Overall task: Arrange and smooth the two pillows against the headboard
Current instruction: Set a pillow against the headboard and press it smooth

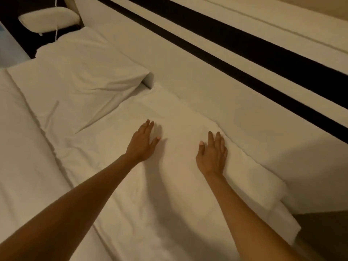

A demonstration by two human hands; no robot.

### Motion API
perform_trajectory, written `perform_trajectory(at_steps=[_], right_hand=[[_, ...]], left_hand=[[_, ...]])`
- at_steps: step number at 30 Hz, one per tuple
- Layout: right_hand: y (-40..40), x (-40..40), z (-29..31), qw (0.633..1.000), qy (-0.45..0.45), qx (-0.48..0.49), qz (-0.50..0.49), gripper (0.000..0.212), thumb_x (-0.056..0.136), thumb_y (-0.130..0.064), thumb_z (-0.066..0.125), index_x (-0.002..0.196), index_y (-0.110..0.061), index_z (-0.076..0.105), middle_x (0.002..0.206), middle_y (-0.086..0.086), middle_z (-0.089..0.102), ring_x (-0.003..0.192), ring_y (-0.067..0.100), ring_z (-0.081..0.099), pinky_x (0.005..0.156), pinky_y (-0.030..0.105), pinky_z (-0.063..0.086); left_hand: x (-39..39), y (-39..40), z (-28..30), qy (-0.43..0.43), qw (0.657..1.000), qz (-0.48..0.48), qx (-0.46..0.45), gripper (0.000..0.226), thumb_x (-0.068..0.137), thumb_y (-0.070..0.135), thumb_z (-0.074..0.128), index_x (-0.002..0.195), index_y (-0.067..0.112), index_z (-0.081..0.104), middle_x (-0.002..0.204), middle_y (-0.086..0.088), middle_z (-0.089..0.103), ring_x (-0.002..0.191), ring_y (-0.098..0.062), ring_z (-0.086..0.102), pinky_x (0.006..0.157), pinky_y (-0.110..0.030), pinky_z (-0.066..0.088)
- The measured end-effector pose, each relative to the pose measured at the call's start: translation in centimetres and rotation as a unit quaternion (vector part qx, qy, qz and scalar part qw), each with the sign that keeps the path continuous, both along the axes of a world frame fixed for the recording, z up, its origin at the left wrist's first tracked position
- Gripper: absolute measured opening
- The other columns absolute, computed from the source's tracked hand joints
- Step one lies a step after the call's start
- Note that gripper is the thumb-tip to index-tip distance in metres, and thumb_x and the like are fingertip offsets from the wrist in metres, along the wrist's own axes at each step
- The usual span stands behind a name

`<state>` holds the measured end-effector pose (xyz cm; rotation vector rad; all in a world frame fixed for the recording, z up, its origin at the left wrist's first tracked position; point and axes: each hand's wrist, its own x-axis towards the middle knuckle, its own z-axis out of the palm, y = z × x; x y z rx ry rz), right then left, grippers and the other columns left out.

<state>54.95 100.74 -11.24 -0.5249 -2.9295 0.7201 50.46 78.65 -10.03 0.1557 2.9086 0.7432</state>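
Note:
Two white pillows lie side by side along the white headboard [216, 87]. The near pillow [169, 181] stretches from the middle of the view to the lower right, its long edge against the headboard. My left hand [142, 142] rests flat on it, fingers apart. My right hand [212, 155] also lies flat on it, close to the headboard edge. The far pillow [81, 76] sits at the upper left, creased, with one corner overlapping the near pillow.
A white duvet [24, 157] covers the bed at the left. The headboard carries a black stripe [226, 59]. A pale padded chair back [50, 18] and a white cable [56, 33] stand beyond the far pillow. Dark floor [323, 234] shows at the lower right.

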Motion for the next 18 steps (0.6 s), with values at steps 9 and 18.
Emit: perform_trajectory(at_steps=[9, 18], right_hand=[[-1.0, -2.7, -4.3, 0.998, -0.016, 0.06, -0.016, 0.056, 0.102, -0.036, 0.018, 0.155, -0.019, 0.014, 0.164, 0.005, 0.007, 0.152, 0.021, 0.002, 0.121, 0.044, -0.002], [0.5, -1.7, -7.2, 0.994, -0.059, 0.063, -0.067, 0.058, 0.101, -0.037, 0.011, 0.155, -0.016, 0.007, 0.164, 0.003, 0.004, 0.152, 0.019, 0.0, 0.123, 0.042, -0.003]], left_hand=[[-7.2, 7.6, -2.9, 0.018, 0.977, -0.182, -0.111, 0.059, 0.103, 0.041, 0.021, 0.157, 0.02, 0.006, 0.165, -0.003, 0.0, 0.153, -0.022, 0.002, 0.122, -0.039, 0.008], [-8.2, 8.6, -7.0, 0.05, 0.972, -0.198, -0.117, 0.055, 0.102, 0.045, 0.018, 0.155, 0.033, 0.012, 0.165, 0.005, 0.003, 0.153, -0.015, 0.002, 0.122, -0.038, 0.003]])
